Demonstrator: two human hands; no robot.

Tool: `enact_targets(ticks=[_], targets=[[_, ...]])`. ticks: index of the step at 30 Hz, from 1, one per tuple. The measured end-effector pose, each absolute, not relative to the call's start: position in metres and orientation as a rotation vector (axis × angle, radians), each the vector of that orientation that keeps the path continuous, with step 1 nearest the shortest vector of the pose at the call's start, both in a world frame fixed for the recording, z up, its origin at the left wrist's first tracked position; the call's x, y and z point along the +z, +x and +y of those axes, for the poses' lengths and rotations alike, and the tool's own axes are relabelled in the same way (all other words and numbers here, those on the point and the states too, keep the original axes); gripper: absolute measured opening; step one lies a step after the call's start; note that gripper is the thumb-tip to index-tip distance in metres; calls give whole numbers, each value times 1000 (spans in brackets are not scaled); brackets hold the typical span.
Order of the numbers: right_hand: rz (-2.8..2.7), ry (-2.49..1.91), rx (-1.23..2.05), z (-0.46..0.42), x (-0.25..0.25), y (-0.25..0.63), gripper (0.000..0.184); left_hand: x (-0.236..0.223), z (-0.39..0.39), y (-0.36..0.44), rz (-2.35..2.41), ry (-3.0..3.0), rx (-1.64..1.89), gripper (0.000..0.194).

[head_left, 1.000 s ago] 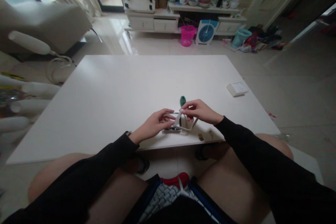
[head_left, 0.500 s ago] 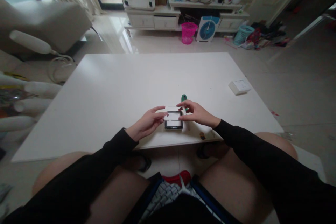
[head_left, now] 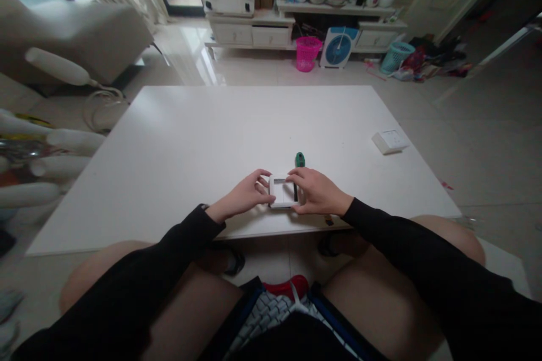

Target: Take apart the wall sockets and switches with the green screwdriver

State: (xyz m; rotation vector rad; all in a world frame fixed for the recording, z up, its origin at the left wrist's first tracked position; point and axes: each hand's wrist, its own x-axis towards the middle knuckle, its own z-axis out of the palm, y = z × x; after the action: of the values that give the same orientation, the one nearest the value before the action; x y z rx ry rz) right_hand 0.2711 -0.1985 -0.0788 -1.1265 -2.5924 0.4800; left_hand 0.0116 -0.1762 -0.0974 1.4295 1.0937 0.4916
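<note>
A white square frame (head_left: 283, 204) sits on or just above a black-edged square piece (head_left: 295, 193), near the table's front edge. My left hand (head_left: 245, 196) grips the white frame's left side, fingers at the upper corner and thumb lower down. On the opposite side, my right hand (head_left: 322, 192) pinches the frame's right edge and covers part of it. Whether the frame is fully seated cannot be made out. Just beyond my right fingers lies a green-handled tool (head_left: 300, 159), its near end hidden. A small dark and orange piece (head_left: 329, 220) lies by my right wrist.
A white wall-socket box (head_left: 389, 142) stands at the right of the white table (head_left: 212, 135). Past the table are a pink basket (head_left: 307, 54), a blue fan (head_left: 339, 48) and a low cabinet (head_left: 271, 36). Chair-like white parts (head_left: 76, 141) stand at left.
The white frame has come down toward me and now lines up over the black-edged piece. My right hand moved nearer with it, and my fingers shifted onto the frame's sides.
</note>
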Motion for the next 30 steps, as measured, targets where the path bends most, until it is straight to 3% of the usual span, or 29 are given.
enact_targets(ticks=[5, 21, 30], targets=[[-2698, -1137, 408, -199, -85, 268, 59, -107, -177, 5, 1042, 1948, 458, 87], [-2607, -1156, 527, -198, -96, 268, 70, -114, -176, 6, 918, 2229, 381, 80], [-2610, -1052, 589, -194, -98, 270, 66, -112, -175, 7, 984, 2268, 303, 79]])
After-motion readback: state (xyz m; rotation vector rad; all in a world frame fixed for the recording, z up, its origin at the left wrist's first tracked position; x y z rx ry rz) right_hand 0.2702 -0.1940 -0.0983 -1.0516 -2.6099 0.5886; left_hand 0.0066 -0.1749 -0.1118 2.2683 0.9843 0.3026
